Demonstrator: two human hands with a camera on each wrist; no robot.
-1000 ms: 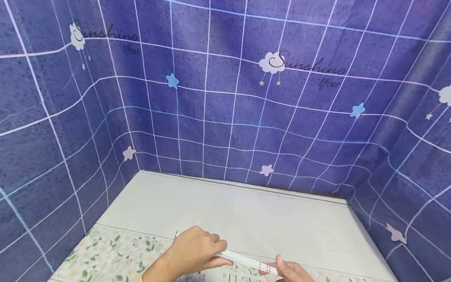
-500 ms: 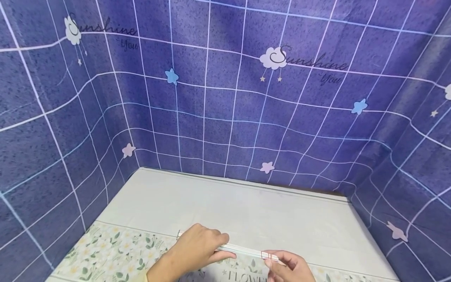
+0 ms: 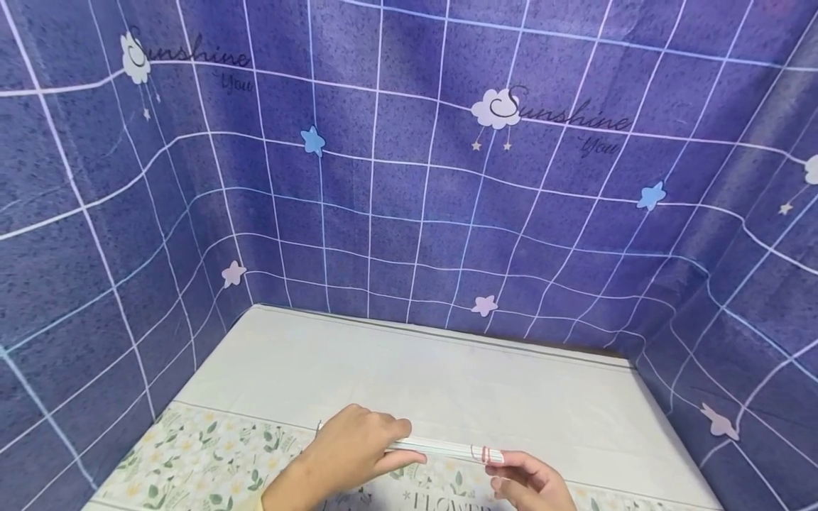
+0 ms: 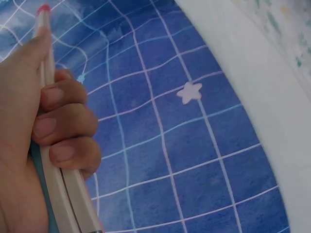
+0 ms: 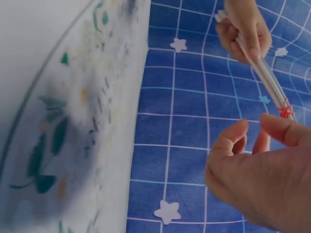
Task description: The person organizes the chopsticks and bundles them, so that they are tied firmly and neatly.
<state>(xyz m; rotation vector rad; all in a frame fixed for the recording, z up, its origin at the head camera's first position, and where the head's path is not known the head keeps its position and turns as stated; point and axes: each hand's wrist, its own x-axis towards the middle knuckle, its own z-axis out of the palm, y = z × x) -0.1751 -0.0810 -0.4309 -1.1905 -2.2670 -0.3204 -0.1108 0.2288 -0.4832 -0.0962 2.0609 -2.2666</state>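
My left hand (image 3: 358, 447) grips a bundle of slim white sticks (image 3: 441, 448), with a teal strip along one side. In the left wrist view, its curled fingers (image 4: 68, 124) wrap round the sticks. A red rubber band (image 3: 487, 454) loops round the bundle's right end, looking tangled in the right wrist view. My right hand (image 3: 533, 482) is at that banded end, fingers loosely bent, with a gap between thumb and forefinger in the right wrist view. A fingertip seems to touch the end of the sticks; contact is hard to tell. The bundle's far left end is mostly behind my left hand.
Below the hands lies a white table (image 3: 409, 376) with a flower-printed strip (image 3: 192, 454) along its near part. Purple-blue grid-patterned cloth (image 3: 396, 234) hangs at the back and both sides.
My right hand has gone from holding the banded end to loosened fingers at its tip. The bundle has tilted closer to level, its right end rising. The left hand keeps its grip.
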